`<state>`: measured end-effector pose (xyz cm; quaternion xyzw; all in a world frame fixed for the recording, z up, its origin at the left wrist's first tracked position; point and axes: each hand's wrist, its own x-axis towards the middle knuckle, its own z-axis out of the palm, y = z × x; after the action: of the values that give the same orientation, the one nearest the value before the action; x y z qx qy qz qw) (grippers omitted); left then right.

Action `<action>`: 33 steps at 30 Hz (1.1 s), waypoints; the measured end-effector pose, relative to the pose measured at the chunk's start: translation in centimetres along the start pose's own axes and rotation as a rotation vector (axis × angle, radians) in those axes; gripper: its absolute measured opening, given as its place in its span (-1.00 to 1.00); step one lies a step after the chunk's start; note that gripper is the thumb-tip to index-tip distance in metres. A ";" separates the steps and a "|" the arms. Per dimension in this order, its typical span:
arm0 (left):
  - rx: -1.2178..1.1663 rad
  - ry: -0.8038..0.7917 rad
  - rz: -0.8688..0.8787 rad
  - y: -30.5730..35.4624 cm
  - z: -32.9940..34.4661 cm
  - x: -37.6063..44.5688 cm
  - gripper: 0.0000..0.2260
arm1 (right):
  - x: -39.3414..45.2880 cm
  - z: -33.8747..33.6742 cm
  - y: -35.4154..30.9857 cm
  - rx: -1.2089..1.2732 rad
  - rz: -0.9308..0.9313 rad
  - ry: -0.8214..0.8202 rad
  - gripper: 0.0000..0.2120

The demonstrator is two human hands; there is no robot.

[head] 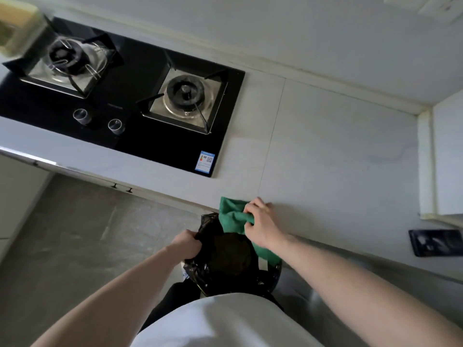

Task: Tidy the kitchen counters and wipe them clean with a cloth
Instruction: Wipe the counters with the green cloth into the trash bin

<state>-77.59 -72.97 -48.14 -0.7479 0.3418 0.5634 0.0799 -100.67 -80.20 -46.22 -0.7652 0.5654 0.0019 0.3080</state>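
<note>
1. The right hand [260, 225] has its grip clenched round a green cloth [234, 217], bunched at the front edge of the counter [338, 159]; part of the cloth lies on the counter just ahead of the grip and the rest hangs down past the edge, beneath the wrist.

2. The left hand [188, 245] grasps the rim of a black bin bag [225, 256], held open directly below and beside the right grip, just off the counter edge. The bag lines a bin whose body is mostly hidden.

3. My reading: crumbs or dirt are being swept off the edge into the bag, so the wiping is under way and near the end of a pass.

4. The stretch of counter beyond the right grip, out to the back wall, carries nothing loose, which suggests the tidying here is largely done. Whether it is actually clean cannot be told.

5. Far to the left of the grips sits the gas hob [120, 96]; no wiping of it is evident.

6. To the right of the right grip a dark flat object [436, 242] lies near the counter edge, possibly not yet put away.

7. Left to do, probably: the hob surround and any counters out of view.
</note>
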 end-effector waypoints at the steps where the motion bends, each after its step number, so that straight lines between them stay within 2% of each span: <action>1: -0.003 -0.002 0.001 -0.1 0.0 -0.1 -0.71 | -1.2 0.5 -0.4 -0.004 -0.032 -0.062 -0.75; 3: 0.004 -0.009 0.005 -0.2 0.0 -0.2 -0.72 | -3.3 1.5 -1.2 0.005 -0.090 -0.212 -0.75; 5: 0.003 -0.021 0.009 -0.3 -0.2 -0.4 -0.72 | -4.8 2.0 -2.0 0.055 -0.096 -0.254 -0.80; 10: 0.014 -0.038 -0.008 -0.1 -0.6 -0.8 -0.71 | -2.8 -1.5 -1.0 0.206 0.078 0.101 -0.68; 13: 0.010 -0.031 -0.011 0.0 -0.6 -1.1 -0.71 | -0.7 -6.3 1.5 0.296 0.141 0.350 -0.81; 16: -0.009 -0.017 -0.017 -0.2 -0.8 -0.8 -0.71 | 1.7 -10.8 5.7 0.249 0.239 0.553 -0.83; 21: -0.053 -0.008 -0.020 -0.1 -0.3 -0.6 -0.70 | 4.0 -15.2 15.2 0.087 0.446 0.744 -0.72; 26: -0.079 0.028 -0.046 0.5 0.4 -1.0 -0.70 | 4.0 -18.1 23.0 0.004 0.623 0.740 -0.64; 30: -0.075 0.050 -0.064 0.4 1.5 -1.1 -0.72 | 4.0 -20.0 28.0 -0.096 0.668 0.672 -0.61; 33: -0.072 0.098 -0.066 0.4 1.8 -0.7 -0.76 | 5.1 -21.2 31.1 -0.149 0.692 0.682 -0.59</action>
<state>-79.39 -72.10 -48.07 -0.7878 0.2999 0.5352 0.0549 -133.10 -99.93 -45.45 -0.5094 0.8534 -0.1060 0.0311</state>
